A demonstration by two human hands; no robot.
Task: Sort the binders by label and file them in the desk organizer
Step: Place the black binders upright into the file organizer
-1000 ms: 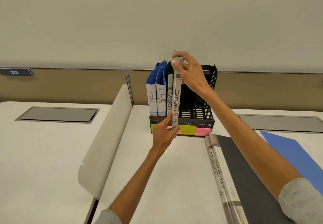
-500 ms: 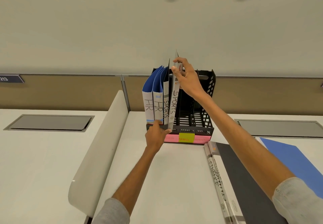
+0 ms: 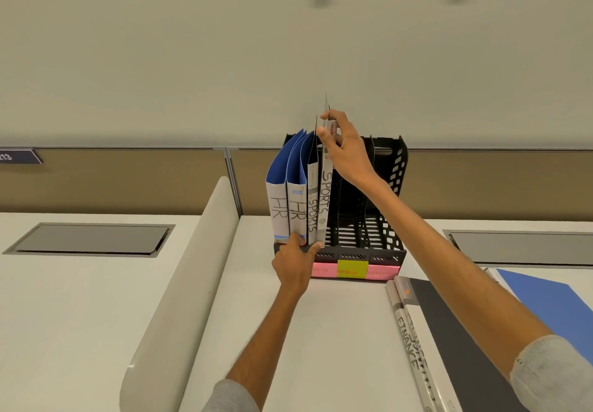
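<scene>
A black desk organizer (image 3: 390, 244) stands at the back of the desk with pink and yellow labels (image 3: 352, 269) on its front. Its left slots hold two blue HR binders (image 3: 279, 212) and a grey SPORTS binder (image 3: 312, 215). A second SPORTS binder (image 3: 324, 199) stands upright beside that one. My right hand (image 3: 345, 148) pinches the top of its spine. My left hand (image 3: 293, 262) holds its lower end at the organizer's front lip. The right slots are empty.
Grey FINANCE binders (image 3: 414, 344) lie flat on the desk at the right, with a blue binder (image 3: 552, 305) beyond them. A curved white divider panel (image 3: 179, 299) rises on the left. Grey cable hatches (image 3: 93, 238) are set in both desks.
The second SPORTS binder has slid back and down into the organizer beside the first one. Both hands followed it, the left dropping to the front lip.
</scene>
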